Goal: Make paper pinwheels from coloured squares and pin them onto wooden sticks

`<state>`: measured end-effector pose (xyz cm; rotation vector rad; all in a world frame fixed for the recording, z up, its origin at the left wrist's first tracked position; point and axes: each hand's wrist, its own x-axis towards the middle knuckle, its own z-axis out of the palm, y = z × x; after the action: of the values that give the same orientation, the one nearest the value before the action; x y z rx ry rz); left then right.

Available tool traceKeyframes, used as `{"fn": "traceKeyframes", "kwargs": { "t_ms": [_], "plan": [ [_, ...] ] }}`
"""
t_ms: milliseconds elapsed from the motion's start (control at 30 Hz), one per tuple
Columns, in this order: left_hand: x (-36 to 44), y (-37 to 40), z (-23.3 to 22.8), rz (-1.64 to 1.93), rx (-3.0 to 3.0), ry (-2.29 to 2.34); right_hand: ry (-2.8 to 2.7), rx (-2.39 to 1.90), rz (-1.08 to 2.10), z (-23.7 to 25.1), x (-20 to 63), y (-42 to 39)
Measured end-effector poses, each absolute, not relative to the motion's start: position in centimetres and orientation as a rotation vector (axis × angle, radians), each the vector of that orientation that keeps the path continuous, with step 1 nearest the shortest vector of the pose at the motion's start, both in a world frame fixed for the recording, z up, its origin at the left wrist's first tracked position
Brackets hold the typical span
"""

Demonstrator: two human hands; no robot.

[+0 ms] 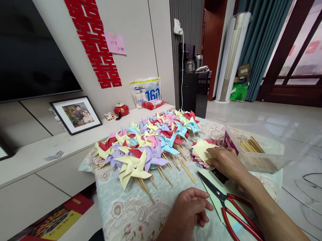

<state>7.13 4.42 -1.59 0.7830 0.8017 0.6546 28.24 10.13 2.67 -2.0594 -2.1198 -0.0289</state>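
Observation:
My right hand point(228, 162) reaches over a stack of cut paper pieces, its fingertips closed on the pale yellow paper point(203, 150) on top. Red, pink and other coloured edges show beneath that sheet. Lower down, my left hand point(190, 208) hovers near the table with its fingers loosely bent and apart, holding nothing. Between the hands lie red-handled scissors point(222, 197), blades slightly apart, on light green paper point(210, 191). Many finished paper pinwheels point(135, 167) on wooden sticks are heaped to the left, in yellow, purple, blue, red and pink.
A clear plastic box point(269, 162) holding thin wooden sticks point(251, 146) stands at the right. The table wears a flowered cloth point(133, 210). Behind it, a white cabinet point(71, 149) carries a framed photo point(77, 115), a red pot point(121, 109) and a plastic bag point(146, 92).

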Motion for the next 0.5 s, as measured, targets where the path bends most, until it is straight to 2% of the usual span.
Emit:
{"fn": "traceKeyframes", "kwargs": {
  "t_ms": [500],
  "plan": [
    [6.96, 4.39, -0.75, 0.635, 0.782, 0.785, -2.048, -2.045, -0.116, 1.95, 28.19, 10.52]
  ]
}}
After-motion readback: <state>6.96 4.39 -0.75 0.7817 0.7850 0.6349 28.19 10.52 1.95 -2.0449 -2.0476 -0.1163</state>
